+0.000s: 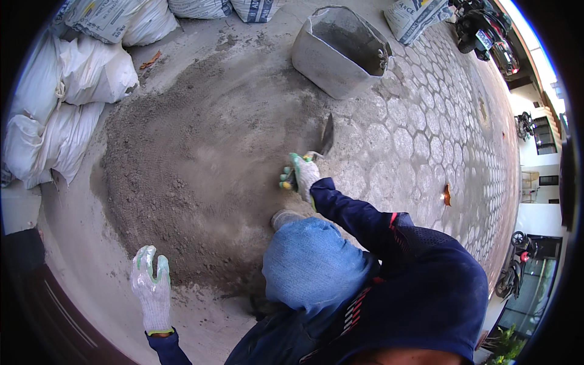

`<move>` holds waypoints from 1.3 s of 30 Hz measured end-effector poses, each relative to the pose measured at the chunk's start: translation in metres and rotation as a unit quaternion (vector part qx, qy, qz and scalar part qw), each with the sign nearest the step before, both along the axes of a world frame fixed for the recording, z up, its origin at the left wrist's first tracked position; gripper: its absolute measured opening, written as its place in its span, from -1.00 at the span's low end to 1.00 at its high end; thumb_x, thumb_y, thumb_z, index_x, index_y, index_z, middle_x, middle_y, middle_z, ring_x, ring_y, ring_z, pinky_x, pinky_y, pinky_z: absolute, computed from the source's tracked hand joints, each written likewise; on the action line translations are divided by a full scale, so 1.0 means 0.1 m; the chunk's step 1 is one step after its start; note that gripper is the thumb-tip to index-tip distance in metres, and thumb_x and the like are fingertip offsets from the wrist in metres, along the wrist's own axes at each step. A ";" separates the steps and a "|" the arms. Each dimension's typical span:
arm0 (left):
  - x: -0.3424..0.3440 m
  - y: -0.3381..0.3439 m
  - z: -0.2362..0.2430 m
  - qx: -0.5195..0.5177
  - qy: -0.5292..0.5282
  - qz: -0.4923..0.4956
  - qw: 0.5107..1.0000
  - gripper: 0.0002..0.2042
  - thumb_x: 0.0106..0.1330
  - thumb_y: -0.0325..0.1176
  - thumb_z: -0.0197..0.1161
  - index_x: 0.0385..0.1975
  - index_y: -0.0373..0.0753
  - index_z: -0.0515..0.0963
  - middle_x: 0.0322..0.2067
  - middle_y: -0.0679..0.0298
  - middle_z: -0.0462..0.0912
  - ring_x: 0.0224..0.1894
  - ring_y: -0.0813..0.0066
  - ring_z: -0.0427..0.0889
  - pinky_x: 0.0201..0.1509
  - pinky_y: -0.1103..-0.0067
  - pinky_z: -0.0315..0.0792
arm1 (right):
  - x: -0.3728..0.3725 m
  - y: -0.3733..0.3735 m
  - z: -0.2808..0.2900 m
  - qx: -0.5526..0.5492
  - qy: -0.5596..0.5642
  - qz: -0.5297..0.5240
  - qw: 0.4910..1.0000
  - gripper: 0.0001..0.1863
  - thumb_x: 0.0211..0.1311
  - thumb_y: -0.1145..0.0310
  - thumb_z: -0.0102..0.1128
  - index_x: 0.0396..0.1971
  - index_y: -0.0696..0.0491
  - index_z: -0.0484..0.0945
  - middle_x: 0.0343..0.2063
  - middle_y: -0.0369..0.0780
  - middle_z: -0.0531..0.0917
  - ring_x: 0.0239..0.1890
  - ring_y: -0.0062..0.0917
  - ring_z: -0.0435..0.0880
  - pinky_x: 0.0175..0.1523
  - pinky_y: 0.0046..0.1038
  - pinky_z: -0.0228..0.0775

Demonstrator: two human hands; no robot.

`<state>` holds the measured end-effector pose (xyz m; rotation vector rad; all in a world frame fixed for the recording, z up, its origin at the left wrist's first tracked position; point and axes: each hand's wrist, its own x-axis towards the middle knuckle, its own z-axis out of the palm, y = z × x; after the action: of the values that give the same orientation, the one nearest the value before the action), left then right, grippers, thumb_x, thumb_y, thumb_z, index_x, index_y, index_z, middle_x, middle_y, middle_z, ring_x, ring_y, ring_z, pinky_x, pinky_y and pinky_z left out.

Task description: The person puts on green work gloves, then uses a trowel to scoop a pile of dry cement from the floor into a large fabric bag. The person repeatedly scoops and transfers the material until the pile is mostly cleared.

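1. Two gloved hands show in the head view. The right hand [306, 174] has its grip closed around the handle of a trowel [328, 135], near the middle of the picture; the yellow butt of the handle shows by the fingers.
2. The trowel's dark blade points away from the person, tilted up on its edge, where the grey mix [143, 164] meets the hexagonal paving [404, 143].
3. The left hand [150, 285] is well apart from the right, near the heap's lower left edge. Its grip is wide, fingers spread and pointing away from the person; whether it touches the ground I cannot tell.
4. The grey mix spreads broadly left of the trowel, crumbly along its left side and smoother toward the middle.
5. One bent knee in blue denim [317, 261] sits just below the right hand, beside a dark-blue sleeve [359, 210].
6. Beyond the trowel stands a pale, angular tub [328, 64], its inside coated grey.
7. Several white sacks [91, 70] are stacked at the left; more filled bags [258, 8] stand along the top.
8. Parked motorbikes [477, 30] and a brown leaf [447, 194] show at the right.
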<state>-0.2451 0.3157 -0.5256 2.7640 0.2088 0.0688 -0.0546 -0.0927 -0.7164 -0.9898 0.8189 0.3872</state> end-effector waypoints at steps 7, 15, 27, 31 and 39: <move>-0.58 -0.27 0.44 0.025 0.033 0.119 0.992 -0.71 0.37 -0.41 0.33 0.06 -0.33 0.64 0.11 0.00 0.66 0.20 0.00 0.61 0.28 0.21 0.49 | 0.26 2.18 0.56 0.125 0.051 0.359 0.924 -0.78 0.48 0.17 0.17 -0.15 0.01 0.46 -0.45 -0.23 0.63 -0.48 -0.36 0.72 -0.38 -0.14 0.72; -1.80 -0.42 0.45 0.047 0.053 0.135 0.988 -0.71 0.42 -0.39 0.29 0.11 -0.25 0.60 0.13 0.01 0.65 0.16 0.00 0.63 0.25 0.23 0.51 | 0.62 1.31 0.51 -0.036 -0.079 0.170 0.982 -0.74 0.51 0.14 0.14 -0.02 -0.02 0.43 -0.50 -0.23 0.60 -0.65 -0.37 0.63 -0.62 -0.27 0.58; -1.63 0.09 0.75 0.076 0.102 0.133 0.983 -0.64 0.50 -0.25 0.20 0.14 -0.36 0.58 0.12 -0.13 0.64 0.21 -0.07 0.59 0.38 0.20 0.39 | 1.81 -1.27 0.70 -0.403 -0.079 0.364 0.836 -0.63 0.35 0.03 0.33 -0.23 0.07 0.59 -0.57 -0.18 0.64 -0.74 -0.41 0.60 -0.68 -0.33 0.46; -1.12 0.05 0.85 0.093 0.086 0.089 0.988 -0.67 0.48 -0.28 0.24 0.10 -0.36 0.61 0.06 -0.09 0.68 0.17 -0.06 0.61 0.36 0.18 0.41 | 2.08 -1.66 0.82 -0.426 -0.081 0.353 0.829 -0.63 0.35 0.04 0.30 -0.21 0.09 0.58 -0.55 -0.14 0.65 -0.73 -0.39 0.59 -0.67 -0.32 0.43; -0.96 0.17 0.89 0.157 0.066 0.024 0.985 -0.74 0.46 -0.37 0.28 0.07 -0.27 0.63 0.06 0.02 0.70 0.15 0.03 0.66 0.27 0.22 0.51 | 2.09 -1.48 0.33 -0.377 -0.095 0.228 0.893 -0.64 0.42 0.01 0.17 -0.07 0.01 0.53 -0.41 -0.05 0.67 -0.63 -0.28 0.64 -0.57 -0.22 0.49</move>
<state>-0.3413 0.3326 -0.4368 3.0809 0.3243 -0.0752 0.1540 -0.2408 -0.6834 -1.9371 0.5446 0.3634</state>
